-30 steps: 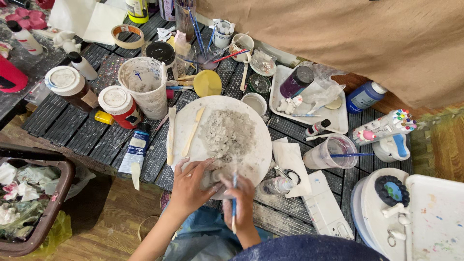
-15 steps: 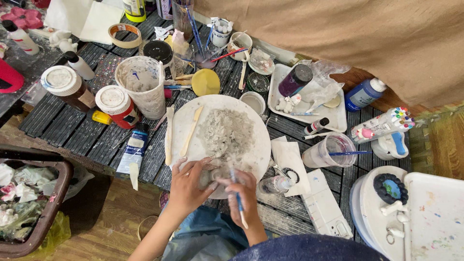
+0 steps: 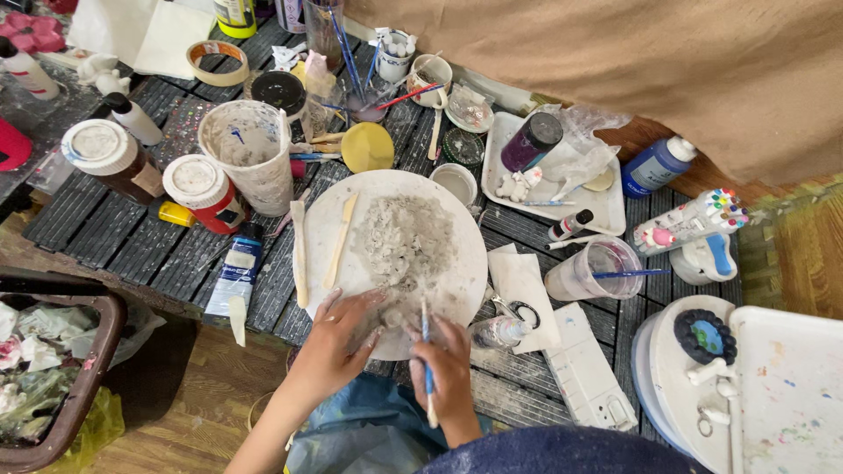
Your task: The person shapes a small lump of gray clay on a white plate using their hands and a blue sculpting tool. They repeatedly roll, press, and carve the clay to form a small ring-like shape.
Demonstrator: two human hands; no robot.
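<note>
Work in hand: shaping a lump of grey-white clay (image 3: 399, 237) on a round white plate (image 3: 338, 263) that sits mid-counter, its near edge overhanging the dark slatted counter (image 3: 105, 237) toward the person.

Left hand (image 3: 338, 338): fingers spread and lightly curled, pressing or steadying the near edge of the clay; grips nothing. Right hand (image 3: 448, 369): closed around a thin blue-handled tool (image 3: 427, 351), tip at the clay's lower edge. Brush or modelling tool, hard to tell at this size.

Progress, judged from the frame: early to middle. The clay is a rough, lumpy, flattened mass with no readable form; only the near edge is being worked. Smoothing and any painting look undone.

Two pale flat wooden sticks (image 3: 300, 254) lie on the plate's left side, untouched. A blue-and-white paint tube (image 3: 235, 276) lies just left of the plate. A clay-smeared white plastic cup (image 3: 248, 149) and a red jar with a white lid (image 3: 204, 189) stand further left. A clear cup of cloudy water (image 3: 584, 272) with a blue tool in it stands right of the plate.
</note>
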